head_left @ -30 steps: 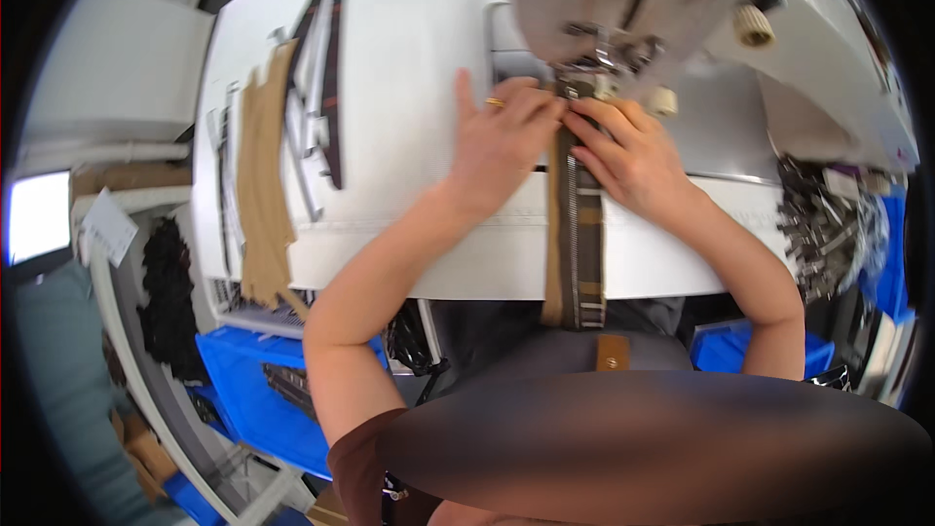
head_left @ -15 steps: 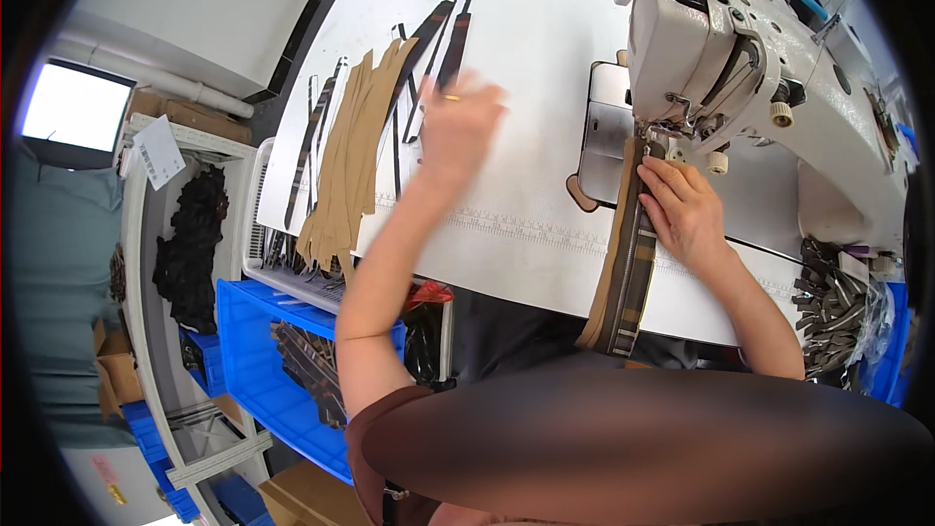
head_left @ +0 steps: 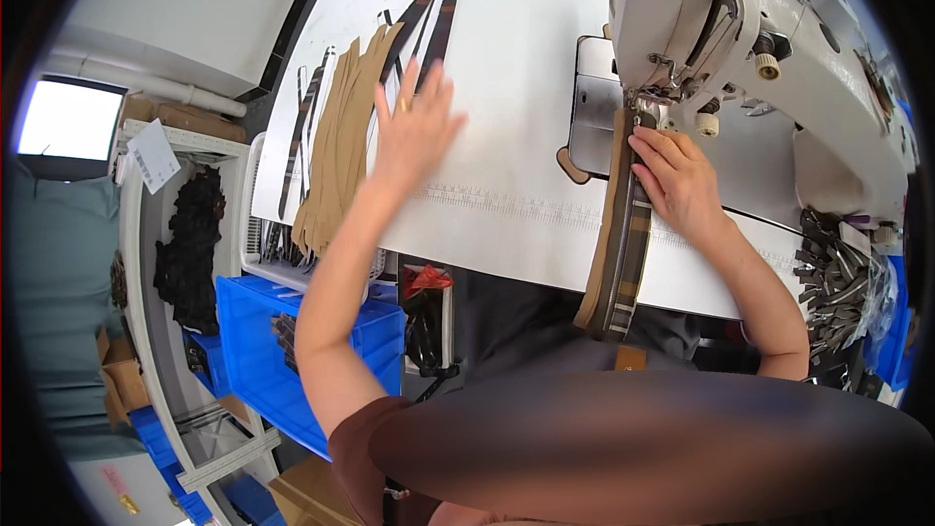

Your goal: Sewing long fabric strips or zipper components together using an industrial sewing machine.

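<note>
A long layered strip of brown and dark striped fabric [head_left: 621, 234] runs under the presser foot of the white sewing machine [head_left: 682, 49] and hangs over the table's front edge. My right hand [head_left: 682, 180] grips its right side just below the needle area, fingers bent over the strip. To the left, my left hand [head_left: 414, 136] is open above the table, fingers spread, with nothing in it. Just beyond its fingertips lie dark fabric strips [head_left: 440, 44]. A stack of tan strips [head_left: 346, 127] lies left of that hand, with narrow dark striped strips [head_left: 304, 127] further left.
The white table [head_left: 516, 117] carries a printed ruler along its front. Below its left side are a white basket [head_left: 255, 205] and a blue crate [head_left: 282, 370]. A pile of short dark strips [head_left: 833, 282] sits at the right. A shelf unit [head_left: 146, 273] stands far left.
My left hand has moved left and slightly nearer, its fingers now spread. My right hand keeps its place on the strip. The whole view has shifted slightly.
</note>
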The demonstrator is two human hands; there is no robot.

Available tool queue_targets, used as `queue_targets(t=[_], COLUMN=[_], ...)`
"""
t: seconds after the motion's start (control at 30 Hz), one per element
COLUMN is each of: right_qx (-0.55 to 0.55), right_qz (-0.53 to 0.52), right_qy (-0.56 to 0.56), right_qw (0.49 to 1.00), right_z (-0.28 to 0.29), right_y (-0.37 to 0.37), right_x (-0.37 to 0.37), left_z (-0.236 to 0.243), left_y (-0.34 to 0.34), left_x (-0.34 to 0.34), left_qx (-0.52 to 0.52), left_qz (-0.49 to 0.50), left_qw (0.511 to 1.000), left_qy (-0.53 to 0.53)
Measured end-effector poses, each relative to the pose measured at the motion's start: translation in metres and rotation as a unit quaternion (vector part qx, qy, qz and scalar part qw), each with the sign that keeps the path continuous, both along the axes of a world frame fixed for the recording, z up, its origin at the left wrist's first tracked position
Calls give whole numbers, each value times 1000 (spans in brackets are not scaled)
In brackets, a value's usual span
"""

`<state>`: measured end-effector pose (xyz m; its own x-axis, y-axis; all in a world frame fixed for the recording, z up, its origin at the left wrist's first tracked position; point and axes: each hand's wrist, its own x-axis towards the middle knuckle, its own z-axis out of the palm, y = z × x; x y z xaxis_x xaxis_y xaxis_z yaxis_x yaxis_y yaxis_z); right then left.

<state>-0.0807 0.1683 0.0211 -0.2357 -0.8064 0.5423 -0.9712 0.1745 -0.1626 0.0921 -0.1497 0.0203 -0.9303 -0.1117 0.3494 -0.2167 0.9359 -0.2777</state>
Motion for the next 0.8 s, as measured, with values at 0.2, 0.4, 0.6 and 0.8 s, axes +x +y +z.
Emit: queue_targets(t=[0.2, 0.4, 0.6, 0.8], right_qx=[-8, -9, -7, 9], right_qz=[3, -3, 4, -22], right_qy=[9, 7, 15, 10], right_qw=[1000, 1000, 1000, 1000], right_z=[2, -2, 1, -3], right_y=[-2, 2, 1, 5], right_x=[0, -4, 4, -2], left_z=[-1, -8, -6, 8], left_y=[-35, 5, -16, 110], left_x=[-55, -15, -38, 46], left_qx=[94, 253, 118, 130], left_qz=[64, 21, 44, -96], left_qw=[993, 965, 991, 983], left_qy=[-29, -62, -54, -82])
